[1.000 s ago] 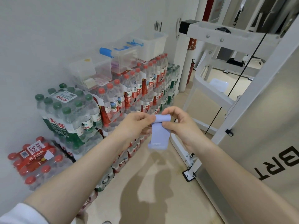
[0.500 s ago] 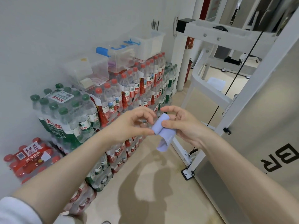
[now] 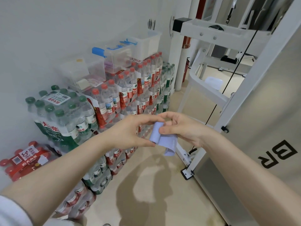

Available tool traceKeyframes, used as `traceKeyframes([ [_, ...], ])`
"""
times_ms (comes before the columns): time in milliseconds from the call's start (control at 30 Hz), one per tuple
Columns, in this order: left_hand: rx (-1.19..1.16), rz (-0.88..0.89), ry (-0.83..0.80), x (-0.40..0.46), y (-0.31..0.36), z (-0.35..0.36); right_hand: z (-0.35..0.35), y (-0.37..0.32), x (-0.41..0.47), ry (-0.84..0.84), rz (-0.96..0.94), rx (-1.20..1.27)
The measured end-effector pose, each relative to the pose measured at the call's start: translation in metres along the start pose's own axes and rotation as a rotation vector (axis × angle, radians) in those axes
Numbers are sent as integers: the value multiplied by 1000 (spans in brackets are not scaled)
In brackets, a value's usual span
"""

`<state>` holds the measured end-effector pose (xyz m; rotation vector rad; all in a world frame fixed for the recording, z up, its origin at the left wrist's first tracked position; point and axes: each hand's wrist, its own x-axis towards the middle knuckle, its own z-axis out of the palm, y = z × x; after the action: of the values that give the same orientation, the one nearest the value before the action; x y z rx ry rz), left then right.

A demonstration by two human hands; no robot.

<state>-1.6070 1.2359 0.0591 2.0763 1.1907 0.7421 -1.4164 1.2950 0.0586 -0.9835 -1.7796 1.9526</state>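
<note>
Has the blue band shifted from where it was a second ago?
No: the blue band sits just up-left of the white frame's foot as before; only its top is now rolled.

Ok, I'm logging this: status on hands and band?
Left hand pinches rolled end of lilac band. Right hand holds loose tail. Part-rolled, midair. Nothing in the way.

Gym storage corner: white cable machine frame [image 3: 231,98], stacked bottled water packs [image 3: 130,95], plastic bins [image 3: 117,57].
</note>
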Motion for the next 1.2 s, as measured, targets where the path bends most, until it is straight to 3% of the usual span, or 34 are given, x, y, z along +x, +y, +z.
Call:
traceKeyframes([
  [200, 141, 31, -39, 4, 2, 7, 4, 2, 3, 27, 3, -74],
  [300, 62, 16, 101, 0, 2, 16, 6, 1, 2, 132, -80, 37],
  [400, -281, -234, 401, -1, 3, 26, 4, 2, 2, 282, -138, 212],
  [467, -638, -481, 384, 3, 7, 26, 5, 5, 3, 337, -172, 261],
  [533, -866, -603, 315, 7, 12, 26, 9, 9, 3, 348, -189, 258],
  [800, -769, -556, 411, 7, 8, 25, 21, 16, 2, 336, -129, 240],
  [1000, -529, -485, 406, 7, 9, 23, 23, 14, -1, 306, -74, 182],
  [1200, -886, -582, 312, 7, 8, 26, 20, 18, 1, 306, -211, 158],
])
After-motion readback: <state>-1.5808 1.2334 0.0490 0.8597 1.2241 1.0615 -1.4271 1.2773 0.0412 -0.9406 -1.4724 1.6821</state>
